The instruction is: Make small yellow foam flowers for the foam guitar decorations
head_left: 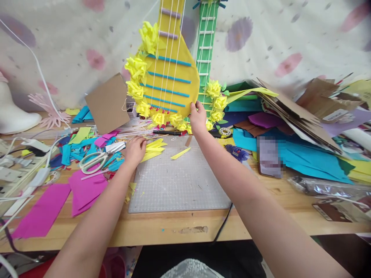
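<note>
Nearest: grey gridded cutting mat [179, 189], loose yellow paper strips [154, 146] at its far-left corner. Left hand [135, 150] is at those strips, fingers bunched — can't tell if they pinch any. Beyond the mat, the yellow flat guitar-shaped board with white strings [178, 69] stands upright; right hand [198, 117] pinches its lower right edge, thumb on the face. I'd grip light, thumb clear of strings and roses, and lift strips singly — they'd crease easily. Behind: green strung board [206, 55].
</note>
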`<state>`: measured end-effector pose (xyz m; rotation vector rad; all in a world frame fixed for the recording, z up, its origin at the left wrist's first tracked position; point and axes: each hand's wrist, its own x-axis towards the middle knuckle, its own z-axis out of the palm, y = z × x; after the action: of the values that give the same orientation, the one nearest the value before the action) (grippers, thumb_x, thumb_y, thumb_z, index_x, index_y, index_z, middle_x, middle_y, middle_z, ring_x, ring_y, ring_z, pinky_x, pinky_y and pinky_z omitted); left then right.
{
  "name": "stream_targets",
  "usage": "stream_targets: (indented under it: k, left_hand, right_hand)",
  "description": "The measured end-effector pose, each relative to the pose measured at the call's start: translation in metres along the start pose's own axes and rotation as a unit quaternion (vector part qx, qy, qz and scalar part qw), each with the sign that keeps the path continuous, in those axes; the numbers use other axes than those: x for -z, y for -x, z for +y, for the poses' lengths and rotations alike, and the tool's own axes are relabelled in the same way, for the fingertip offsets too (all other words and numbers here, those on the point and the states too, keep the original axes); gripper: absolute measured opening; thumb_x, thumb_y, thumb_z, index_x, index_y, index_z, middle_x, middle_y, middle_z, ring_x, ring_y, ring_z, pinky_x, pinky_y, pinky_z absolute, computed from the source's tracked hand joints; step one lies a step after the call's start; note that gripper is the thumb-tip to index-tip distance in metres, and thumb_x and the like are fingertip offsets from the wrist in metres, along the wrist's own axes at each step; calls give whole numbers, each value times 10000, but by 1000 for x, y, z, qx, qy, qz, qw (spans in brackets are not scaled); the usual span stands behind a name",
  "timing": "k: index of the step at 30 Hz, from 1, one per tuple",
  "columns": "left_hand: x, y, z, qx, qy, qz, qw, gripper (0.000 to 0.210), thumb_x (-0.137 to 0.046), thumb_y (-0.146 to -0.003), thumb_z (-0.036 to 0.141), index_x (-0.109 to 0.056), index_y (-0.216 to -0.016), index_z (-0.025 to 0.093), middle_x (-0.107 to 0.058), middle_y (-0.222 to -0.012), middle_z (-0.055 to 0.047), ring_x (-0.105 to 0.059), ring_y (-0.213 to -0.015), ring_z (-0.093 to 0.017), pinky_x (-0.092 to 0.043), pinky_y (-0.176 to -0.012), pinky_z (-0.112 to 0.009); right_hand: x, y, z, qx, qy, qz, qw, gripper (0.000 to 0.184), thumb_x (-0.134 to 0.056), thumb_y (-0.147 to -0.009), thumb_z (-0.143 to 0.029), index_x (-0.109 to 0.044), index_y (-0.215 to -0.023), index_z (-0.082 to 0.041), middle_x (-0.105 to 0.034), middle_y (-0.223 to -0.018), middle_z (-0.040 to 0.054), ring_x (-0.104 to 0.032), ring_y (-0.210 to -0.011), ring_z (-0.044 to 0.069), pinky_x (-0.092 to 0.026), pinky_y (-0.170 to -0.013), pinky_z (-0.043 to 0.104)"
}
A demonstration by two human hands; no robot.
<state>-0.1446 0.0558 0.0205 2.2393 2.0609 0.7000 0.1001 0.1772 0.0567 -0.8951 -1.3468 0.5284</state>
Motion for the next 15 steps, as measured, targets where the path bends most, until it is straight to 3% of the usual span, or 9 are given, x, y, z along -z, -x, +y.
stream_targets:
  k: [5, 9, 12, 15]
  left_hand:
    - [23, 21, -21, -22, 29, -43, 998, 438, -263, -864, 383, -558, -1103, 165, -542, -1227, -83, -443, -1181, -196, -321, -1019, -376]
    - [58, 41, -65, 0, -17, -85, 996, 471, -483, -725, 528, -585, -1035, 189, -587, -1095, -84, -514, -1051, -231, -402, -918, -355]
    - [73, 45, -88, 25, -65, -171, 983, 466, -569, -648, 494, -605, -1006, 198, -600, -1016, -79, -553, -941, -232, -439, -821, -337]
    - [73, 41, -87, 34, -95, -208, 973, 350, -532, -691, 386, -617, -986, 216, -604, -1021, -64, -571, -918, -217, -439, -788, -304]
  right_hand:
    - [1, 17, 6, -56, -13, 21, 998, 409, -344, -832, -503, -544, -1077, -244, -537, -1087, 51, -462, -1119, 206, -407, -902, 434]
    - [6, 28, 13, -69, -11, 23, 997, 394, -360, -827, -504, -541, -1070, -252, -538, -1081, 41, -464, -1116, 202, -399, -915, 445]
    - [1, 34, 18, -66, -9, 16, 998, 399, -354, -829, -508, -536, -1079, -256, -538, -1078, 38, -466, -1113, 195, -396, -921, 446]
    - [-8, 39, 20, -60, -5, 5, 998, 409, -350, -833, -509, -530, -1095, -251, -539, -1075, 43, -474, -1101, 189, -387, -933, 439]
